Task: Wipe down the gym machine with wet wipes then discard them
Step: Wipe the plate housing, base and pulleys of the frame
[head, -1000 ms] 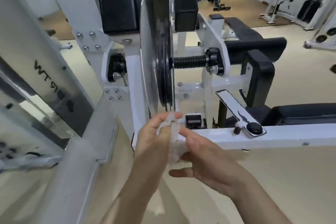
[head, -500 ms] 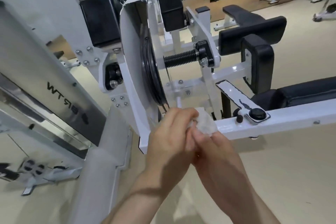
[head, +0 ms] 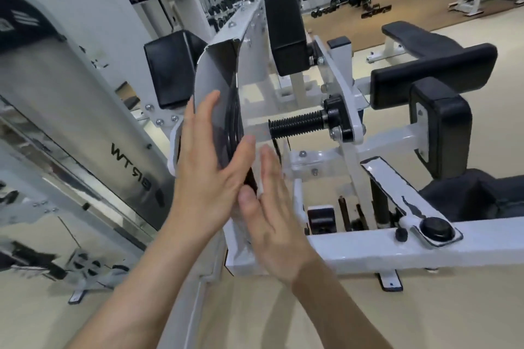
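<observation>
Wiping the gym machine (head: 368, 246) here should go best, I judge, with both palms kept flat and drawn together along the white cam plate (head: 215, 73), cleaning its 2 faces in 1 pass. My left hand (head: 207, 159) lies open on the plate's outer face, and my right hand (head: 275, 207) is open with straight fingers against its pulley side. The wet wipe (head: 260, 193) shows only as a pale sliver at the plate's lower edge, beside my right thumb.
</observation>
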Demonstrator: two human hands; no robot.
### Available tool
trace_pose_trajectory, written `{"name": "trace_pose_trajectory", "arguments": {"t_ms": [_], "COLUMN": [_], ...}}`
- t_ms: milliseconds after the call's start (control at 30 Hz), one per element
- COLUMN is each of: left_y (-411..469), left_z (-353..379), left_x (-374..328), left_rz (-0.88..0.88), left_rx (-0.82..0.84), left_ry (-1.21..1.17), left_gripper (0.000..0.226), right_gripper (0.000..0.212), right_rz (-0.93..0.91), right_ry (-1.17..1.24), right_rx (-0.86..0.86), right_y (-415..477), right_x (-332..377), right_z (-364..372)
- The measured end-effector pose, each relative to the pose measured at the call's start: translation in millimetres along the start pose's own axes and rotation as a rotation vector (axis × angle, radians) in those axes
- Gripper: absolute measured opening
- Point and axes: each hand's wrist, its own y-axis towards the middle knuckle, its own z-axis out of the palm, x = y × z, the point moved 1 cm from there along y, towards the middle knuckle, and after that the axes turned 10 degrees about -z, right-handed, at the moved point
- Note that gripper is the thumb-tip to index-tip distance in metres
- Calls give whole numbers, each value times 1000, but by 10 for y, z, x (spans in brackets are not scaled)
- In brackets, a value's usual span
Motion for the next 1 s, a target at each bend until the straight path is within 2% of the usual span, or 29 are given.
{"name": "trace_pose_trajectory", "arguments": {"t_ms": [100,167,300,400,467,533,600,633,700,767,833,900,1000], "left_y": [272,425,561,818,1021,1136,1133,1122,1116,1127,1133,1135,1133], "left_z": [-33,-24,-14,-109,-170,-146,-79,-52,-33,-49,-50,-48,-52], "left_x": [-160,-240,-327,-407,-451,-458,-464,-461,-445,-427,-401,-375,-367], "left_rz": [46,55,125,179,101,33,51,80,105,105,104,94,95], "left_rx": [-65,-85,-74,22,33,47,60,58,44,26,22,27,16], "left_ry": [32,84,270,380,367,280,230,229,226,235,239,218,212], "left_gripper": [66,64,56,52,48,42,36,36,35,39,51,57,56], "right_gripper": [82,86,86,66,52,59,79,79,65,58,61,62,56], "right_rz": [-8,20,-72,-84,-53,-92,-59,-32,25,14,-63,-155,-172], "right_ry": [115,59,5,141,268,277,235,204,107,-3,-52,58,210], "right_rx": [-12,-70,-137,-110,-64,-72,-114,-124,-149,-182,-245,-315,-356], "right_y": [663,877,517,520,806,1208,1669,1867,2082,2010,1681,1443,1543], "right_x": [33,-36,-190,-40,62,41,-32,-55,-89,-105,-88,-67,-52], "right_z": [-254,-265,-71,-105,-231,-325,-412,-463,-551,-558,-452,-346,-357]}}
